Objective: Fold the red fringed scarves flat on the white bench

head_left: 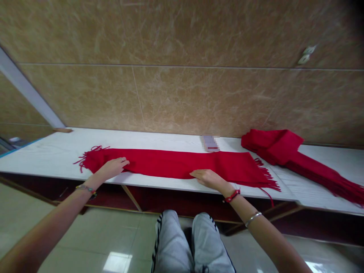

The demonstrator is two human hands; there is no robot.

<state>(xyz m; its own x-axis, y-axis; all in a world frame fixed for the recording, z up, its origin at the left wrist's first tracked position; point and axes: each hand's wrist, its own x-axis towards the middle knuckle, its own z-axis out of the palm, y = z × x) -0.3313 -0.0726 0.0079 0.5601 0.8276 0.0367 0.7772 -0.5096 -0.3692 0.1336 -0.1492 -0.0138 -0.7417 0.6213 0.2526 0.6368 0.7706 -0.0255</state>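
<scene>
Red scarf (165, 163): laid lengthwise on the white counter (150, 139), running from nine to three o'clock across my remote view. Taking its middle as the dial's centre, I log the left hand (112, 167) at nine o'clock, fingers bent and resting on the cloth near the front edge. I find the right hand (208, 179) at four o'clock, fingers side by side, tips at that same edge. I cannot tell whether either hand pinches the cloth or merely presses it; both thumbs are too poorly seen to decide.

Done, as I assess it: the middle stretch lies out in a fairly flat, narrow strip. I cannot confirm how many layers it comprises.

Outstanding, in my judgement: the nine o'clock end is gathered, its left fringe (85, 156) curling and tangled. At three o'clock the right fringe (267, 176) fans out more neatly (one loose strand (269, 196) droops over the front edge, a minor defect). I rate the flattening as well advanced but incomplete.

Also noted: a second red cloth (281, 146), loosely heaped, with its tail trailing away, lies beyond that end at three o'clock. A pixelated object (210, 143) sits at two o'clock, just beside the back edge.
</scene>
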